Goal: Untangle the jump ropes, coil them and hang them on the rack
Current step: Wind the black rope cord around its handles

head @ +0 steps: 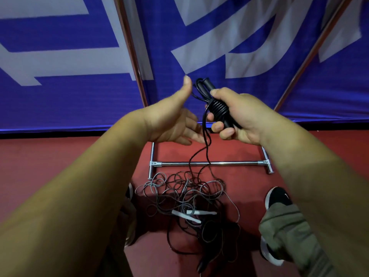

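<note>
Indoor sports hall or gym. Red sports floor (60,166), smooth and matte. Blue fabric panels (79,100) with big white lettering stand side by side along the floor edge, like court surrounds, with metal poles at the joins. A chrome rack (209,163) base sits on the floor just before them. Tangled ropes (185,196) lie on the floor near a sneaker (277,196). Dim indoor light.

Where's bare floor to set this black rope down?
Bare red floor lies left of the rack base, below the banner. A narrower strip sits behind its crossbar, crossed by the black rope hanging from the right hand. Crowded: the tangled pile fills the floor between the shoes.
</note>
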### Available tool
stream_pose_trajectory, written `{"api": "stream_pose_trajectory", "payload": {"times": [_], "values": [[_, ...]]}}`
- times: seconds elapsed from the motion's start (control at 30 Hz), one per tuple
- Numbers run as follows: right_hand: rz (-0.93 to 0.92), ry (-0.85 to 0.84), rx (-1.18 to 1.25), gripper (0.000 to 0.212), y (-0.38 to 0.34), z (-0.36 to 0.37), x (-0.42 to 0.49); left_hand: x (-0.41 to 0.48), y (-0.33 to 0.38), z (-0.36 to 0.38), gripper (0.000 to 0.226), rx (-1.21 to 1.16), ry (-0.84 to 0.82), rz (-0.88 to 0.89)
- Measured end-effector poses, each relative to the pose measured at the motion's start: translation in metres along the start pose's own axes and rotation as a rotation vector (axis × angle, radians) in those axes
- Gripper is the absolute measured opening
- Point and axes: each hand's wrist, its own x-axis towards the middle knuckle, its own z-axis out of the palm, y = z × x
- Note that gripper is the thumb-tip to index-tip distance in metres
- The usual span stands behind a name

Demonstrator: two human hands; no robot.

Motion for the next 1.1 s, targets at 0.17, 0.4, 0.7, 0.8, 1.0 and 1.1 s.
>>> {"api": "stream_pose_trajectory", "payload": {"times": [0.17, 0.4, 0.7, 0.8, 1.0, 1.1], "values": [[-0.038, 0.095, -0.071, 0.030, -0.001, -0.010, 0.003, -0.006, -0.005, 0.003, 0.061, 0.361, -0.064, 0.187], [-0.062, 0.085, -0.087, 0.038, 0.000, -0.014, 0.003, -0.013, -0.006, -0.004, 0.027, 0.270, -0.098, 0.395], [-0.076, 0.039, -0.076, 0.031, -0.004, -0.011, -0.002, -0.015, -0.001, 0.001, 0.026, 0.343, 0.035, 0.295], [-0.050, 0.011, -0.091, 0.030, -0.004, -0.012, -0.003, -0.014, 0.001, 0.001, 0.020, 0.485, 0.185, 0.278], [-0.012, -0.052, -0.052, 0.029, -0.002, -0.011, -0.003, -0.009, 0.000, 0.004, 0.025, 0.426, 0.309, 0.247], [0.019, -0.114, -0.058, 0.031, 0.001, -0.008, -0.003, -0.008, 0.001, 0.007, 0.024, 0.493, 0.318, 0.239]]}}
